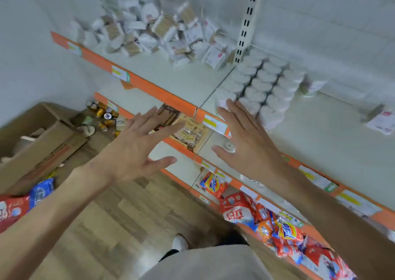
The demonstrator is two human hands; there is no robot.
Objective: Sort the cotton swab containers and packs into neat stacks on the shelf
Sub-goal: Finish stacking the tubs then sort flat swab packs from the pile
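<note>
Both hands spread flat and holding nothing in front of the top shelf [171, 81] — heart-shaped cotton swab containers [260, 87] stacked right of the slotted upright [245, 23], loose packs [154, 29] heaped left of it.

The stacked containers form three rows whose long axis runs from the upright diagonally toward the shelf's orange front edge; about six or seven heart lids show per row, though blur blocks an exact count. The right hand [245, 136], fingers straight, has its fingertips at the nearest stack. The left hand [136, 147] hovers with fingers splayed, left of that stack and off the shelf. The heap left of the upright lies jumbled, packs pointing every way — too many and too blurred to count. Right of the stacks lie two more packs: one [312, 87] just beside them, another [381, 119] well apart.
</note>
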